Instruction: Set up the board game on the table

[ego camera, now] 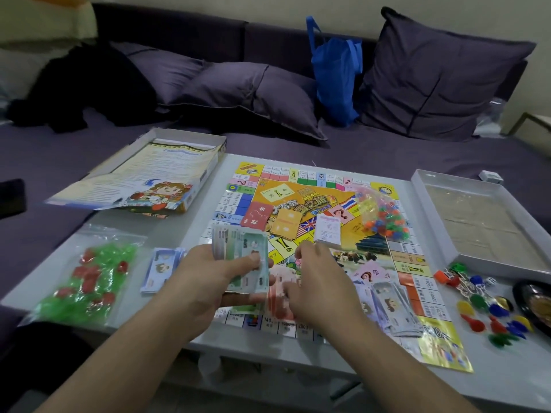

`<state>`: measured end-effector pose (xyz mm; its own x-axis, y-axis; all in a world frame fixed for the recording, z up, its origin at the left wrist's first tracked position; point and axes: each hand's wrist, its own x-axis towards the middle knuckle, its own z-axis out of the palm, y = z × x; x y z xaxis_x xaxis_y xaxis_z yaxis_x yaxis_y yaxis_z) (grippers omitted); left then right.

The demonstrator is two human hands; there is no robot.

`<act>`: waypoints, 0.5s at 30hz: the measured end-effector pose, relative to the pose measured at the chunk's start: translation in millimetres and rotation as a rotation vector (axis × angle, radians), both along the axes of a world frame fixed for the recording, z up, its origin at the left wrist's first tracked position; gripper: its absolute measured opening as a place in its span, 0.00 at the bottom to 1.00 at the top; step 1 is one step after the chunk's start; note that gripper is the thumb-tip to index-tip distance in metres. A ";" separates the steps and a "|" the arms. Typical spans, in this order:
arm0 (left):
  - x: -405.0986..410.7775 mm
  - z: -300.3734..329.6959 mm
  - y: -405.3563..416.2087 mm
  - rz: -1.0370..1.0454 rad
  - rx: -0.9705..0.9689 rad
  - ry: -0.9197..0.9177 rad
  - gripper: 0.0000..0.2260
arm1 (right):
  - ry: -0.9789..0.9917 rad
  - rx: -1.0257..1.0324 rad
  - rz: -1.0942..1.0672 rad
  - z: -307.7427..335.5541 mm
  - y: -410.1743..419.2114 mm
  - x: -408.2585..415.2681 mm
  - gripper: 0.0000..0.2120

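A colourful game board (328, 204) lies flat on the white table (185, 231). My left hand (214, 281) grips a fanned stack of green play money (241, 257) above the board's near edge. My right hand (316, 290) is over the reddish notes (280, 302) on the board, fingers curled down onto them. Red (256, 217) and orange card decks (286, 225) and a white card deck (328, 231) sit mid-board. More bills (390, 308) lie at the board's near right. A bag of small coloured pieces (378, 216) rests on the board's right side.
A bag of green and red houses (89, 278) and a purple bill pile (161, 269) lie left. The box lid with rule sheet (149, 180) sits far left, the empty box tray (483, 222) right. Coloured pawns and dice (489, 305) and a dark dish (533, 305) sit near right. Sofa cushions are behind.
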<state>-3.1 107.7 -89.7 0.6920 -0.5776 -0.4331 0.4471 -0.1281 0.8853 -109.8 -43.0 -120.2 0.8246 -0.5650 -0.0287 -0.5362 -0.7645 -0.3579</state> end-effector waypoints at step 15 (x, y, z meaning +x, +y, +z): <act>-8.8 13.6 -3.2 -0.083 -0.103 0.049 0.10 | -0.579 0.805 -0.100 31.5 -20.3 -12.8 0.08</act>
